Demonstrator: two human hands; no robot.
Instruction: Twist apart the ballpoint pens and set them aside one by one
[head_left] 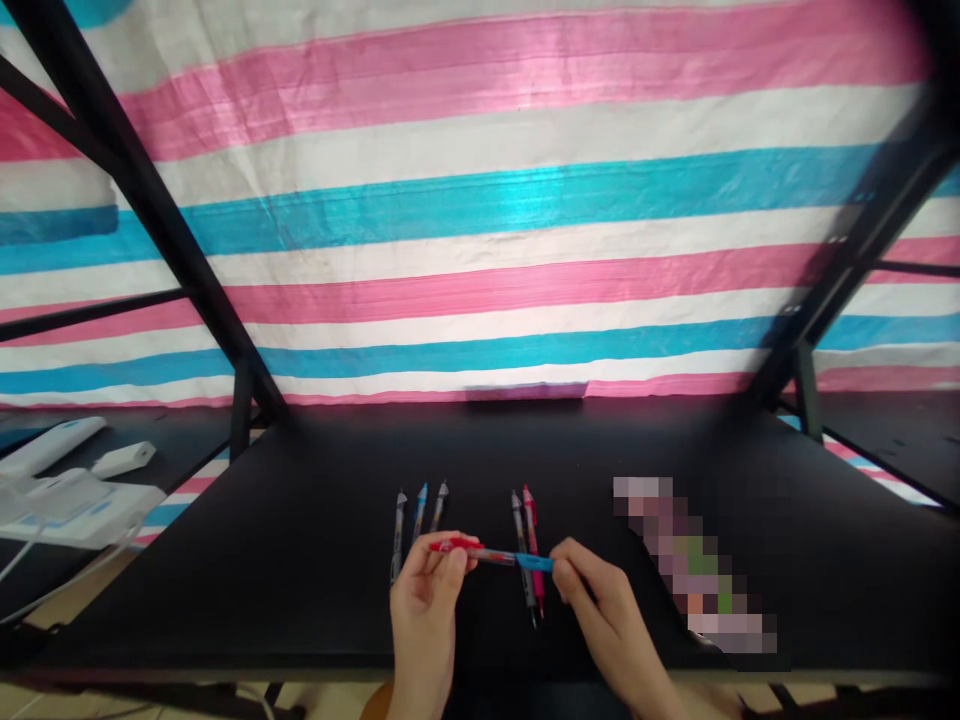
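Left hand is pinching the pen by its red end, right hand by its blue end; next move is likely requiring steady grips.

A red-and-blue pen with a clear barrel stands out against a black tabletop. A blue-topped pen appears between two grey-and-black pens, while a grey-topped pen pairs with a pinkish-red pen. A pixelated item shows mauve, pale pink, green and orange patches. Behind, black bars frame a sheet striped in pink, white and blue; white devices complete the palette.
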